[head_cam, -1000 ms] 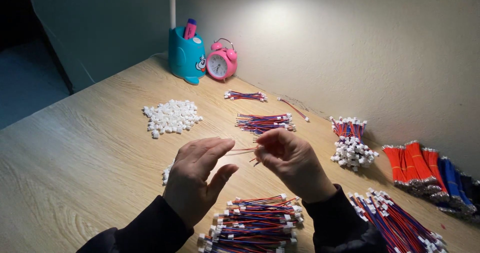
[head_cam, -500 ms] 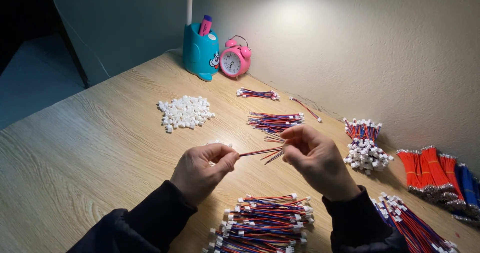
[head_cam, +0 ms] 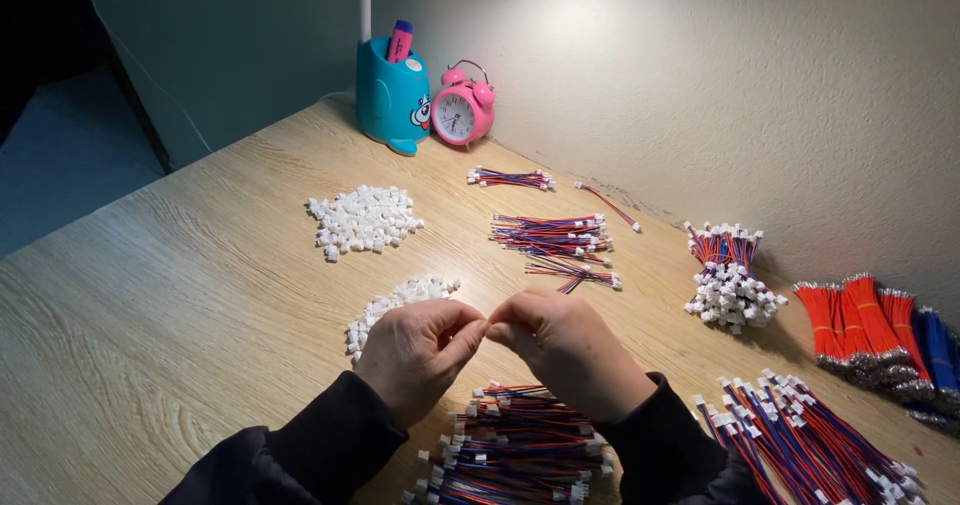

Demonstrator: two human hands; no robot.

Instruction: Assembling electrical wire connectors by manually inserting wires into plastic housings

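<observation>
My left hand [head_cam: 420, 350] and my right hand [head_cam: 565, 350] meet fingertip to fingertip just above the wooden table [head_cam: 180, 295]. Both pinch a thin red-and-blue wire, which the fingers almost wholly hide. A small pile of white plastic connectors [head_cam: 395, 300] lies just beyond my left hand. Below my wrists sits a heap of red-and-blue wires with white connectors [head_cam: 520, 445].
A larger connector pile [head_cam: 362, 220] lies at the middle left. Finished wire bundles [head_cam: 550, 235] lie beyond my hands, with more wires [head_cam: 800, 435] and connectors [head_cam: 730, 290] at the right. Red wire bundles [head_cam: 860, 320] lie by the wall. A teal pen holder [head_cam: 392, 95] and pink alarm clock [head_cam: 462, 110] stand at the back.
My hands have closed together; the wire that stretched between them is now hidden in the fingertips. The view has shifted, so the objects sit lower and further left.
</observation>
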